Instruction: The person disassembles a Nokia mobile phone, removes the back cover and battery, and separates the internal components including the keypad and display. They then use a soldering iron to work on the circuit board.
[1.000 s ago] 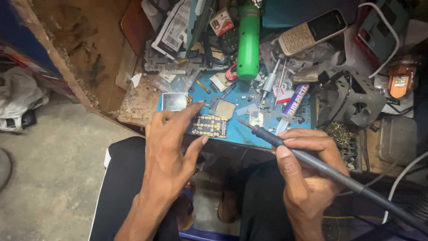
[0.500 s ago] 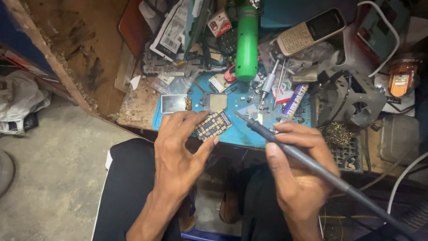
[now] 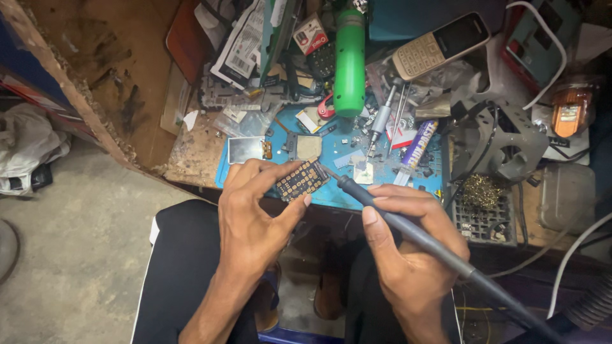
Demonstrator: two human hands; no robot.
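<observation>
Nearest, the right hand (image 3: 408, 248) is seen closed around the grey handle of a soldering iron (image 3: 408, 223), held like a pen, with its cable trailing off to the near right. The iron's tip is brought against the right edge of a small keypad circuit board (image 3: 302, 179). That board is pinched between thumb and fingertips of the left hand (image 3: 255, 216) and is held tilted just above the near edge of a blue work mat (image 3: 331, 150). Farther on, a small display module (image 3: 247, 149) and loose parts are scattered on the mat. Beyond, a green cylinder (image 3: 349, 60) is stood upright, and a keypad phone (image 3: 440, 43) is laid at the far right.
</observation>
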